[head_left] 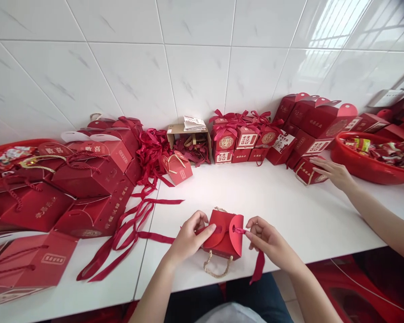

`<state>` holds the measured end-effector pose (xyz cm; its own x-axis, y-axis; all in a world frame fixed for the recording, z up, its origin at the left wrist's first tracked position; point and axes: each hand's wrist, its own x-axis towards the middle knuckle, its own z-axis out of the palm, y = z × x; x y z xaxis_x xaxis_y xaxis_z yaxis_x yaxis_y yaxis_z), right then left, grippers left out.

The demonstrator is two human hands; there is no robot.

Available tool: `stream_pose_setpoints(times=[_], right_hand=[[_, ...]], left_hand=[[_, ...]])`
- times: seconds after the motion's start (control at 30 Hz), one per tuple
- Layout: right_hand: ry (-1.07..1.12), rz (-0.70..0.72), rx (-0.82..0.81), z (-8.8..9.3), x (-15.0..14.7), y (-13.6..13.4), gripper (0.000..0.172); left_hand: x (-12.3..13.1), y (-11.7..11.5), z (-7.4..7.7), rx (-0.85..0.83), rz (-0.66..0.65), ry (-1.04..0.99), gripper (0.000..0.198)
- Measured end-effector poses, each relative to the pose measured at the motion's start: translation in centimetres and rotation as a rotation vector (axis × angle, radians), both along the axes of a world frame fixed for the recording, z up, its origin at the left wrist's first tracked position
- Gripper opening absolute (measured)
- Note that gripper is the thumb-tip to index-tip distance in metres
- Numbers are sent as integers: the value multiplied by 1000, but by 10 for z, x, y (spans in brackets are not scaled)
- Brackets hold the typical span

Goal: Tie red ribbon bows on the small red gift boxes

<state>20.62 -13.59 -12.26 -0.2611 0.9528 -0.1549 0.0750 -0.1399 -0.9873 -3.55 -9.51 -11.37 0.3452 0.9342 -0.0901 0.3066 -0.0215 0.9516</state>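
Observation:
A small red gift box (226,240) with two rounded top flaps sits on the white table in front of me. A twisted rope handle (218,272) hangs from its near side. My left hand (192,234) grips the box's left side, its thumb pressing on the left flap. My right hand (264,237) pinches a dark red ribbon (258,267) that comes out of the hole in the right flap. The ribbon's loose end hangs below that hand, near the table's front edge.
Red boxes (87,179) and loose ribbons (153,150) are heaped left. A cardboard box (208,146) and ribbon-tied boxes (245,139) line the tiled wall. Right, another person's hand (335,174) touches a small box (308,172) beside a red basin of sweets (373,166).

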Motion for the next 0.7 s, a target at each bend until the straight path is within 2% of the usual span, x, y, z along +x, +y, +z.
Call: stream_pose_setpoints(times=[0.07,0.17,0.27,0.37,0.47,0.53,0.7], right_hand=[[-75,-29,62,6,6,0,22],[-277,0,258,17,12,1,15],[-436,66,426,27,15,4,7],[-479,74,471,36,14,8,13],[-471,93,423,42,11,12,19],[-411,132,328,43,10,16,25],[-153,197,-12,24,8,37,34]], left_hand=[[-4,-3,5,-10,-24,33,31],[-7,-7,15,-14,4,69,35],[-7,-8,25,-3,48,70,28],[-7,-7,33,7,39,81,22],[-7,-3,37,-21,18,69,22],[-7,1,35,-60,20,34,24],[-6,11,18,-130,101,30,30]])
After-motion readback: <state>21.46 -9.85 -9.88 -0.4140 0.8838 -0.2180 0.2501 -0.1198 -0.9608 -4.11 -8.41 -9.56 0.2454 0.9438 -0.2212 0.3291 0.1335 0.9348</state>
